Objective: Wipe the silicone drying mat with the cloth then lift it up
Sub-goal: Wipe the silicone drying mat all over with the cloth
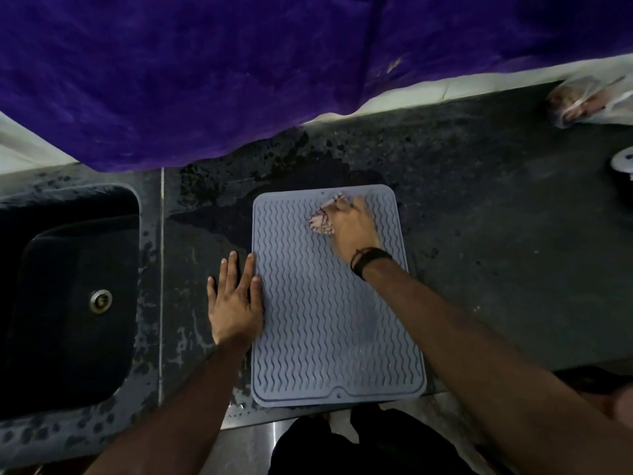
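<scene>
The mat (337, 303) lies flat on the wet surface (479, 207) beside the sink (68, 286); the right hand (352, 228) bunches the cloth (322, 219) at its far end, the left hand (236, 303) flat, grip released, on its edge; hard strokes could slide it on the water

Dark wet countertop (479, 200), black sink (68, 286) at left, purple cloth hanging (205, 63) behind, plastic bag (589, 101) far right

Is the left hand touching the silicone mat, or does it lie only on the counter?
Touching. In the head view the left hand lies flat, and its thumb side overlaps the left edge of the silicone mat.
</scene>
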Demonstrator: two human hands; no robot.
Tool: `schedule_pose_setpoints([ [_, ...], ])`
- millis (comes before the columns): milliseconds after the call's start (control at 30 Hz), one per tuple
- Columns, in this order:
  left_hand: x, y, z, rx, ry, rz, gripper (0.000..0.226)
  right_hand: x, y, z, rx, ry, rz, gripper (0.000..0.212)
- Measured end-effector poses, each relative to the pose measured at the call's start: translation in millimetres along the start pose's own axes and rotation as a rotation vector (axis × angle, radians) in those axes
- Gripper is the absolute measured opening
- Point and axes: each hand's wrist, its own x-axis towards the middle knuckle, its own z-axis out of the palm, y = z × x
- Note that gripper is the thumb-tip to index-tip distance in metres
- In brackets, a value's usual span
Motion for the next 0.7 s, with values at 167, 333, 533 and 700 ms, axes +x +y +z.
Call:
schedule_pose_setpoints([
  [167,0,0,1,0.01,-0.004,-0.004,0.056,-50,7,11,0.023,-0.028,-0.06,0.053],
  [333,1,0,1,0.005,0.002,-0.003,0.055,-29,5,1,0.036,0.029,-0.065,0.047],
  [533,1,-1,2,0.019,-0.005,-0.002,0.055,12,-10,-1,0.015,-0.004,-0.01,0.052],
  [700,1,-1,1,0.014,0.003,-0.002,0.055,-28,-10,12,0.015,-0.057,-0.012,0.051],
])
